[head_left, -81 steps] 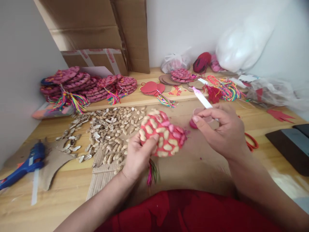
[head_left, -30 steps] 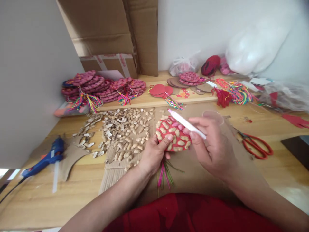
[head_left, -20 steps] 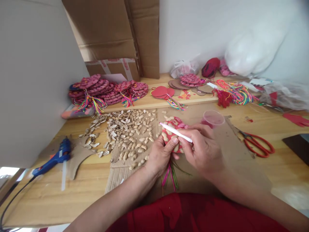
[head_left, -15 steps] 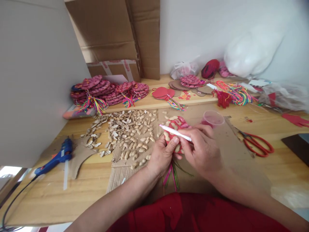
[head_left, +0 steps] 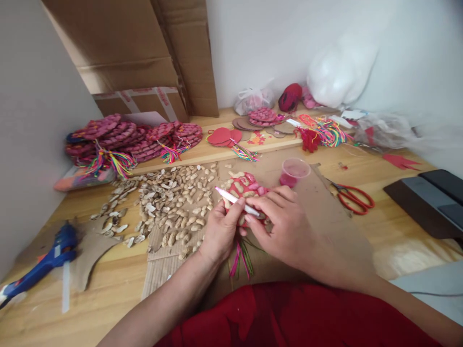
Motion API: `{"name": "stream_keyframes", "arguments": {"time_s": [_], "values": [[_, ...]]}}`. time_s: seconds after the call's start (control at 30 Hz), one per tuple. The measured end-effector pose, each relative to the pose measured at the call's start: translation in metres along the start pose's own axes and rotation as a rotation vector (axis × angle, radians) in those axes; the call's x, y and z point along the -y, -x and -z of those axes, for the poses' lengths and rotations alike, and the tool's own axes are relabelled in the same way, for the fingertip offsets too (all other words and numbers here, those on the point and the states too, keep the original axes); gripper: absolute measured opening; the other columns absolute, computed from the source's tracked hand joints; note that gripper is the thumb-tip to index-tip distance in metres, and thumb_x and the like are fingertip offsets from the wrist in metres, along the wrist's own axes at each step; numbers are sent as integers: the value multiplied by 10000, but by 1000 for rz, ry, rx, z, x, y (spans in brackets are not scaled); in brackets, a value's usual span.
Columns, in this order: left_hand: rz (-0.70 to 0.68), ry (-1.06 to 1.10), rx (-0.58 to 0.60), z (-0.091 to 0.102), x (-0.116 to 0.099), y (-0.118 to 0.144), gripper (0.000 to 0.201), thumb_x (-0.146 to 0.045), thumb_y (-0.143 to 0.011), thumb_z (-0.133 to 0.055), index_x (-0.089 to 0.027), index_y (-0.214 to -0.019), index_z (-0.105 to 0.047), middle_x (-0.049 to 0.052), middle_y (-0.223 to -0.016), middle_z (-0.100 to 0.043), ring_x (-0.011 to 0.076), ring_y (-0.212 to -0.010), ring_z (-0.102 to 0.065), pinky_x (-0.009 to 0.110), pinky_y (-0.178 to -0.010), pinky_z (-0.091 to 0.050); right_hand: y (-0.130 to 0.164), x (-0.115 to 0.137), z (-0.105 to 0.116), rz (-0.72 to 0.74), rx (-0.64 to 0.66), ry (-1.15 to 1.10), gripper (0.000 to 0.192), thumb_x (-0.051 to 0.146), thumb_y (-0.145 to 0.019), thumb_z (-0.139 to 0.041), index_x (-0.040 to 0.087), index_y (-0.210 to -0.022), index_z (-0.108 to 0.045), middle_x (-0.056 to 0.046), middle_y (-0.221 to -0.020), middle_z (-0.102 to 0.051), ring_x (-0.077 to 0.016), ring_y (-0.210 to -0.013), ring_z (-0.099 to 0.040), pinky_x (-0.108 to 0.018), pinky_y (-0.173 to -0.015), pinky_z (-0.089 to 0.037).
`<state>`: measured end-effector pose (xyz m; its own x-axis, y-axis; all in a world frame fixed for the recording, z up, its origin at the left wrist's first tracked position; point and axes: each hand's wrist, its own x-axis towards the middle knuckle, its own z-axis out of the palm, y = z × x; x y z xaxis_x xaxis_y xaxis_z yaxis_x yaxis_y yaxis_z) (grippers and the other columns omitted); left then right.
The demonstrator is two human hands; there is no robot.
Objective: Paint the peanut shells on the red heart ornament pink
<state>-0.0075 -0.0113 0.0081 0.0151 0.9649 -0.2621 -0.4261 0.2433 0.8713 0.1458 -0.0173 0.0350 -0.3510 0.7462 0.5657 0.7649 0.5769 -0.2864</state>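
Head view: left hand (head_left: 219, 233) grips a red disc (head_left: 243, 188) studded with peanut shells, fingers closed on its near edge. Right hand (head_left: 285, 231) pinches a white brush (head_left: 237, 202) across the disc. Pink cup (head_left: 293, 172) sits at 1 o'clock from the disc — loose shells (head_left: 173, 197) at 9, scissors (head_left: 350, 196) at 3.

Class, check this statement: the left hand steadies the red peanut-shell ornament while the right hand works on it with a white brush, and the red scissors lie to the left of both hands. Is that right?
Not quite. The head view shows the red scissors lying to the right of both hands, not the left. The rest holds: the left hand steadies the red peanut-shell ornament while the right hand works with the white brush.
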Motion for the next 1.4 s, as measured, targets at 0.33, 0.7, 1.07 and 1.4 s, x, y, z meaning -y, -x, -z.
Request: {"name": "stream_keyframes", "arguments": {"time_s": [0.33,0.7,1.07,1.4], "values": [[-105,15,-179,5,-13,-10,400,-459,-692,-890,-173,-780,-624,-77,-605,-528,39,-411,-389,120,-285,-329,35,-86,32,-155,176,213,154,268,-882,-610,239,-971,-732,-34,-816,-700,-186,-692,-616,-338,-654,-438],[-101,15,-183,7,-12,-13,366,-445,-725,-872,-177,-760,-626,-78,-597,-492,39,-409,-352,121,-279,-302,18,-80,9,-243,318,303,203,384,-937,-543,254,-902,-695,-12,-694,-700,-173,-621,-561,-325,-622,-320],[-71,17,-158,8,-10,-13,370,-437,-735,-860,-182,-796,-599,-86,-597,-467,43,-420,-342,114,-289,-298,5,-73,12,-258,409,417,362,450,-964,-425,222,-821,-667,-94,-655,-643,-226,-654,-525,-372,-658,-244],[-59,0,-175,6,-10,-11,382,-418,-708,-878,-170,-755,-591,-89,-578,-453,46,-429,-340,118,-302,-298,17,-91,49,-504,377,274,125,337,-857,-562,252,-878,-652,22,-600,-651,-152,-537,-562,-301,-563,-334]]}}
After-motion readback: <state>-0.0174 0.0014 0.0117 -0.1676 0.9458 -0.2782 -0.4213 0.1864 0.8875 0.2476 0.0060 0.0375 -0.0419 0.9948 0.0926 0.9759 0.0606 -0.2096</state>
